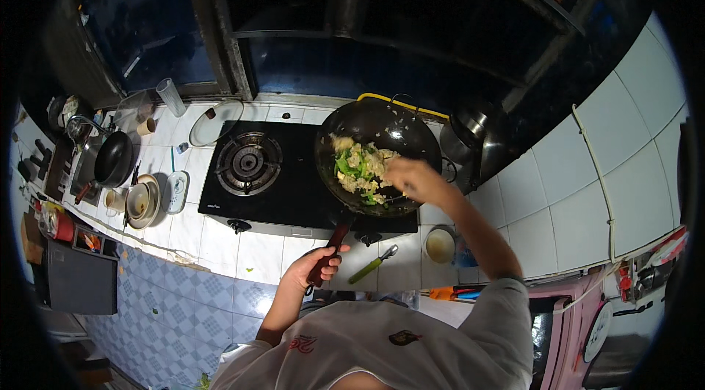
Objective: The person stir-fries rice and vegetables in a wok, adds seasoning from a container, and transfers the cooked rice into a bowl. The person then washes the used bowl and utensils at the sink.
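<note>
My left hand (318,267) is closed around the dark red handle (335,244) of a black wok (410,131), which rests on the right side of a two-burner gas stove (302,180). Pieces of egg and green vegetable (361,167) lie in the wok. Over the wok's right part is my right hand (416,180), blurred, with its fingers bent; whether it holds a utensil cannot be made out. A peeler or scoop with a green handle (366,270) lies on the white tiles in front of the stove, and a bowl with pale contents (439,245) stands to its right.
The left burner (249,163) is bare. A glass lid (216,123), an oblong dish (175,192) and stacked bowls (144,202) are on the left counter. Farther left, a small frying pan (114,158) sits by the sink. Metal pots (468,128) stand right of the wok, near the tiled wall (545,186).
</note>
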A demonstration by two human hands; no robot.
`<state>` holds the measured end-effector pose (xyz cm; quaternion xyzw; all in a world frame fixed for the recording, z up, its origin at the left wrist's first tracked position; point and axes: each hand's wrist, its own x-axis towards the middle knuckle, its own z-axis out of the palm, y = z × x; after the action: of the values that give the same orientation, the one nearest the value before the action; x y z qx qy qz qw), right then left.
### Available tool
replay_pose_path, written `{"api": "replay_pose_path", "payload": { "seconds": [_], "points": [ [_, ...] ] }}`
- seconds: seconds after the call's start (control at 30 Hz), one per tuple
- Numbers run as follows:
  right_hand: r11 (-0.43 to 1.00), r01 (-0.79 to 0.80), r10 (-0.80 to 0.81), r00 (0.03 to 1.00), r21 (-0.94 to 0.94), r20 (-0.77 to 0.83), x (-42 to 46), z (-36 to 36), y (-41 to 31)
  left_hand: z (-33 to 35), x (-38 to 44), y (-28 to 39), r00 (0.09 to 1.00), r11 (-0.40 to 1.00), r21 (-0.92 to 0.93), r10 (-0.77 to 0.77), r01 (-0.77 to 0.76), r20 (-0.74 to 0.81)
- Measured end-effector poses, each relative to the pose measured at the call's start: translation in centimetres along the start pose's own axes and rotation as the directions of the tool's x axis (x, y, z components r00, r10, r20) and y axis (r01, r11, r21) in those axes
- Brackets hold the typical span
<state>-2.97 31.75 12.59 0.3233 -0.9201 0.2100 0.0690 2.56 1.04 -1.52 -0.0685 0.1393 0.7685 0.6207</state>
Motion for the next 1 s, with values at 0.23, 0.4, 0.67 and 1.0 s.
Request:
{"api": "replay_pose_path", "payload": {
  "seconds": [0.23,0.4,0.67,1.0],
  "points": [
    [0.917,0.229,-0.049,0.878,-0.327,0.476,-4.1,-6.3,-11.0,0.1,-0.1,-0.3,1.000,0.998,-0.062,0.021,-0.021,0.004],
    [0.902,0.224,-0.034,0.889,-0.369,0.457,-4.4,-6.1,-15.5,0.1,-0.1,-0.3,1.000,0.996,-0.083,0.020,-0.021,-0.012],
    [0.752,-0.526,0.652,0.683,0.398,-0.330,-2.9,-2.6,-2.6,0.4,-0.4,-0.5,0.998,0.997,-0.051,0.048,-0.050,-0.039],
    [0.372,0.057,0.903,0.208,0.927,-0.375,-5.0,2.1,7.1,0.2,-0.5,-0.3,1.000,0.999,-0.042,0.026,-0.027,-0.011]
  ]
}}
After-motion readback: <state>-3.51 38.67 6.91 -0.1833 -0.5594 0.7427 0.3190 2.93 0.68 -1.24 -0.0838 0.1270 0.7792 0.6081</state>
